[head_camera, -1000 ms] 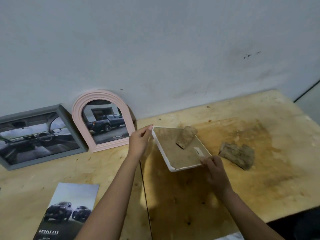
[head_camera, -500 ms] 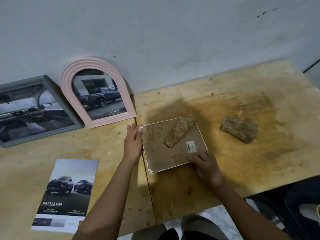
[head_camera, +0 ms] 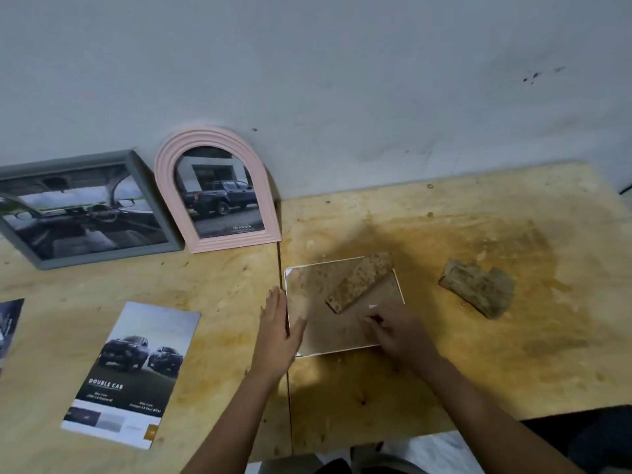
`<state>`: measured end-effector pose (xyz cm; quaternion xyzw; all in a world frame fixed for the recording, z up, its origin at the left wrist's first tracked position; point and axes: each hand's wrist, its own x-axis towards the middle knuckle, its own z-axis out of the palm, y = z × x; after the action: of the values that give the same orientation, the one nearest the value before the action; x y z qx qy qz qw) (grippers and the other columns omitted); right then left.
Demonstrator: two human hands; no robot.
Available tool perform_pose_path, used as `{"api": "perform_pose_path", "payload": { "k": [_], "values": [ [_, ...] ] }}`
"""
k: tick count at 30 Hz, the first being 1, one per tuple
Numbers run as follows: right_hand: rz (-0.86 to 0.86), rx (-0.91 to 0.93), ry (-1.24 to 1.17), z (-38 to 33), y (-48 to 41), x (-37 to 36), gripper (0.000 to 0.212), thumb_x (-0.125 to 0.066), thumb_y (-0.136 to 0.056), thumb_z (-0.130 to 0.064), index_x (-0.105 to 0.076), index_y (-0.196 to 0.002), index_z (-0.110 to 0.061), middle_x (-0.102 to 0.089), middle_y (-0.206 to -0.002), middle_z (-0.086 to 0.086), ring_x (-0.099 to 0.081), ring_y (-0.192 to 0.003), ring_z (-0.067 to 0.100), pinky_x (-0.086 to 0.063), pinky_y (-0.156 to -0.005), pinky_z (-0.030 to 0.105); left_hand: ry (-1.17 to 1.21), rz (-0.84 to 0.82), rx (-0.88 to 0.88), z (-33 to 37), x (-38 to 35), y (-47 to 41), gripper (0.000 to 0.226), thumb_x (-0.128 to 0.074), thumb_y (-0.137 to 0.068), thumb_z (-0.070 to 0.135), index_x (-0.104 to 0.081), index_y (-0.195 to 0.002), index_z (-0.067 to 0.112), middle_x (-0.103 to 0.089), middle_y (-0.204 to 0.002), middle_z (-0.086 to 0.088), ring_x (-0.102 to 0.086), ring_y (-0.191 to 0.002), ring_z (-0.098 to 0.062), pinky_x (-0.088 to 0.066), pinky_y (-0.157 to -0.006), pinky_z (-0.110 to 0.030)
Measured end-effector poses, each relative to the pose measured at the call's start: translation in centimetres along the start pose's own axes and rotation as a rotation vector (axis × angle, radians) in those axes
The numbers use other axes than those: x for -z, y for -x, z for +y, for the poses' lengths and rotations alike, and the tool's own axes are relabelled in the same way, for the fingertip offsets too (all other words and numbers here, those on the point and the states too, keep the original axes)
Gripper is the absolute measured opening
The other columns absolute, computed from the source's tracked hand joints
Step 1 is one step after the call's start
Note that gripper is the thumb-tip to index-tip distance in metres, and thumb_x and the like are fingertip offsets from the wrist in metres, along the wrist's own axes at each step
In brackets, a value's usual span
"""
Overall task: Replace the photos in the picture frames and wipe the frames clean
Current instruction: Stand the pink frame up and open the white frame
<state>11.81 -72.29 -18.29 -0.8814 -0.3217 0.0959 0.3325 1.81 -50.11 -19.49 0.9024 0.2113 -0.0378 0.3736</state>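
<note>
A white-edged picture frame [head_camera: 309,285] lies face down on the plywood table [head_camera: 222,285], its brown back panel up and its brown stand flap [head_camera: 359,282] folded across it. My left hand [head_camera: 278,333] lies flat along the frame's left edge, fingers straight, thumb on the back panel. My right hand [head_camera: 396,330] rests on the lower right of the back panel with its fingers curled at a small tab there; whether it grips the tab is unclear. A car photo sheet [head_camera: 131,374] lies at the lower left.
A pink arched frame [head_camera: 215,186] and a grey rectangular frame [head_camera: 85,206], both holding car photos, lean on the wall at the left. A crumpled brown cloth [head_camera: 478,290] lies right of the white frame. Another photo's edge [head_camera: 8,326] shows at far left.
The white frame was held tilted up off the table a second ago; now it lies flat, face down. My left hand slid down its left edge and my right hand moved onto the back panel.
</note>
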Motion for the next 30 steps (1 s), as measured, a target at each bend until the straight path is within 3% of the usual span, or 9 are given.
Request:
{"api": "perform_pose_path", "payload": {
  "k": [2,4,8,13,20,22,27,30],
  "values": [
    [-0.087,-0.009,0.018,-0.9,-2.9,0.6,0.026,-0.054,-0.085,-0.034,-0.069,-0.089,-0.013,-0.067,-0.086,0.002,-0.061,-0.08,0.021,-0.044,-0.068,0.026,-0.06,-0.033,-0.003,-0.2,-0.6,2.5,0.085,-0.03,-0.085,0.072,0.01,-0.146,0.028,0.019,-0.154,0.01,0.018,-0.143,-0.007,0.009,-0.117,-0.028],
    [-0.224,0.021,0.126,-2.2,-6.0,0.7,0.031,-0.057,-0.083,-0.035,-0.066,-0.105,-0.014,-0.064,-0.104,0.005,-0.059,-0.097,0.024,-0.04,-0.078,0.027,-0.114,-0.053,0.007,-0.5,-1.4,4.2,0.1,-0.027,-0.074,0.084,0.017,-0.144,0.028,0.026,-0.152,0.01,0.023,-0.141,-0.006,0.011,-0.115,-0.028],
    [-0.519,0.07,0.39,-5.2,-10.3,0.0,0.065,-0.063,-0.081,-0.043,-0.039,-0.136,-0.021,-0.037,-0.14,0.005,-0.037,-0.127,0.024,-0.039,-0.1,0.041,-0.112,-0.014,0.048,-0.2,-2.5,5.0,0.106,-0.031,-0.071,0.086,0.021,-0.142,0.028,0.025,-0.153,0.008,0.024,-0.141,-0.006,0.013,-0.115,-0.028],
    [-0.671,0.176,0.563,-7.2,-13.1,-1.1,0.088,-0.075,-0.067,-0.045,-0.03,-0.14,-0.024,-0.033,-0.132,0.005,-0.036,-0.123,0.026,-0.044,-0.093,0.041,-0.057,0.07,0.077,0.5,-2.8,5.0,0.095,-0.041,-0.081,0.072,0.01,-0.147,0.026,0.014,-0.153,0.013,0.013,-0.144,-0.003,0.013,-0.113,-0.02],
    [-0.781,0.234,0.677,-8.3,-15.4,-1.9,0.105,-0.086,-0.051,-0.045,-0.029,-0.137,-0.026,-0.035,-0.124,0.005,-0.044,-0.113,0.026,-0.047,-0.084,0.041,0.002,0.115,0.078,0.5,-3.1,5.1,0.085,-0.048,-0.087,0.061,0.006,-0.146,0.032,0.011,-0.153,0.017,0.017,-0.138,0.009,0.012,-0.113,-0.016],
    [-0.768,0.248,0.716,-8.7,-15.6,-2.0,0.098,-0.085,-0.054,-0.042,-0.031,-0.133,-0.025,-0.036,-0.122,0.005,-0.045,-0.111,0.026,-0.046,-0.079,0.038,0.007,0.119,0.082,0.5,-3.1,5.1,0.087,-0.049,-0.087,0.061,0.003,-0.149,0.029,0.011,-0.153,0.017,0.017,-0.138,0.01,0.012,-0.112,-0.015],
    [-0.555,0.374,0.776,-9.4,-15.4,-2.9,0.054,-0.071,-0.071,-0.017,-0.042,-0.117,-0.012,-0.042,-0.122,0.006,-0.045,-0.109,0.025,-0.045,-0.07,0.035,0.031,0.114,0.088,0.7,-3.1,5.2,0.089,-0.049,-0.084,0.063,-0.003,-0.151,0.027,0.011,-0.154,0.018,0.016,-0.139,0.009,0.009,-0.114,-0.018],
    [-0.511,0.43,0.816,-9.5,-15.8,-3.2,0.063,-0.075,-0.063,-0.024,-0.042,-0.116,-0.014,-0.044,-0.12,0.005,-0.044,-0.108,0.025,-0.042,-0.074,0.033,0.071,0.129,0.101,0.8,-2.9,5.2,0.09,-0.053,-0.082,0.063,-0.007,-0.151,0.028,0.006,-0.155,0.017,0.013,-0.141,0.005,0.007,-0.116,-0.021]
  ]
}}
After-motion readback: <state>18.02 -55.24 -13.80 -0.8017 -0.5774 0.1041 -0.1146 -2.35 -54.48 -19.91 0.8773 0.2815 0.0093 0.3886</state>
